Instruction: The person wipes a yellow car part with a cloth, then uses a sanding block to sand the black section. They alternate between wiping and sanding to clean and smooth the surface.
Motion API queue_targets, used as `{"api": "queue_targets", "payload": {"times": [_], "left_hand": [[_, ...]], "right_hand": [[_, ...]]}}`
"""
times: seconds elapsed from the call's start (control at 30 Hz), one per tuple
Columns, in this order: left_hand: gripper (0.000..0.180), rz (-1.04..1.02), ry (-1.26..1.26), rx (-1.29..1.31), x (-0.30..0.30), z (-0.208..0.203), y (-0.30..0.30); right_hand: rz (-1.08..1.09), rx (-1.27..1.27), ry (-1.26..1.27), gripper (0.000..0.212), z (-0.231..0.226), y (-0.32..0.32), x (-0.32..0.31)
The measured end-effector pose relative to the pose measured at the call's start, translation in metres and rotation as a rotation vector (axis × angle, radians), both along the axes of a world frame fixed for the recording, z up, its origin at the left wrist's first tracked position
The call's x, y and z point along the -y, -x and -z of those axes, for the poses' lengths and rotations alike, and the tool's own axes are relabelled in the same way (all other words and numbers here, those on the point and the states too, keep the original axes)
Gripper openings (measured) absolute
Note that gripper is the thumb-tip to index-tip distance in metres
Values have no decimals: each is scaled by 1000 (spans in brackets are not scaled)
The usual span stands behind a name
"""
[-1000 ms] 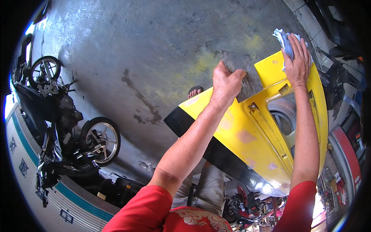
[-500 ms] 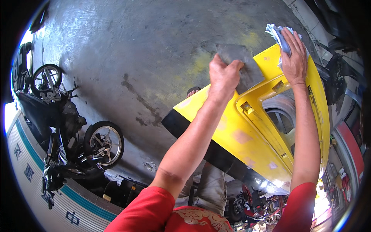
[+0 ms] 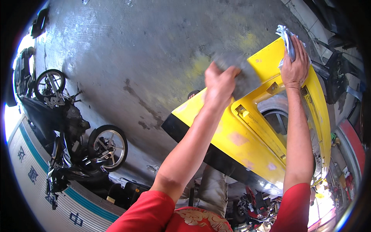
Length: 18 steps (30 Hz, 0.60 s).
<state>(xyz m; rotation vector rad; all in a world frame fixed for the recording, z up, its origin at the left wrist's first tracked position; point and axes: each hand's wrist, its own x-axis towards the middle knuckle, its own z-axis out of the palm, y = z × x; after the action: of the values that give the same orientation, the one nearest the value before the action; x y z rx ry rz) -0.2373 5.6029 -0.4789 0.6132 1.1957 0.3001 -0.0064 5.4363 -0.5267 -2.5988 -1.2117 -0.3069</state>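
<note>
My left hand (image 3: 220, 82) is closed with the thumb over the edge of a dark grey sheet (image 3: 247, 79), which looks like sandpaper and is smeared by motion. The sheet lies by the notch in the edge of a large yellow vehicle panel (image 3: 232, 125), perhaps a bumper, with pinkish scuffed patches and a black lower strip. At the panel's far right end, my right hand (image 3: 295, 71) presses a crumpled light blue-white cloth (image 3: 285, 34) against the yellow surface. The fingers lie stretched over the cloth, and its underside is hidden.
A tyre (image 3: 275, 107) shows through the panel's opening. At left, a black motorcycle (image 3: 73, 123) stands beside a ribbed shutter (image 3: 29, 164). Motorcycle parts (image 3: 257, 203) crowd the area below the panel. Grey concrete floor (image 3: 154, 42) with yellow paint stains spreads beyond it.
My left hand and the grey sheet have shifted slightly left and nearer, with the sheet now more blurred. My right hand stays on the cloth at the panel's end. The whole view has shifted a little.
</note>
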Motion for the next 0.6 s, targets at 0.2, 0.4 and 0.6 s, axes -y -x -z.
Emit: {"api": "queue_targets", "payload": {"times": [0.2, 0.4, 0.6], "left_hand": [[25, -49, 12, 15, 13, 1, -25], [32, 198, -161, -168, 5, 3, -117], [30, 148, -47, -89, 4, -12, -72]], "right_hand": [[93, -4, -77, 53, 1, 3, 1], [259, -184, -317, 52, -9, 14, -3], [357, -279, -409, 57, -14, 18, -3]]}}
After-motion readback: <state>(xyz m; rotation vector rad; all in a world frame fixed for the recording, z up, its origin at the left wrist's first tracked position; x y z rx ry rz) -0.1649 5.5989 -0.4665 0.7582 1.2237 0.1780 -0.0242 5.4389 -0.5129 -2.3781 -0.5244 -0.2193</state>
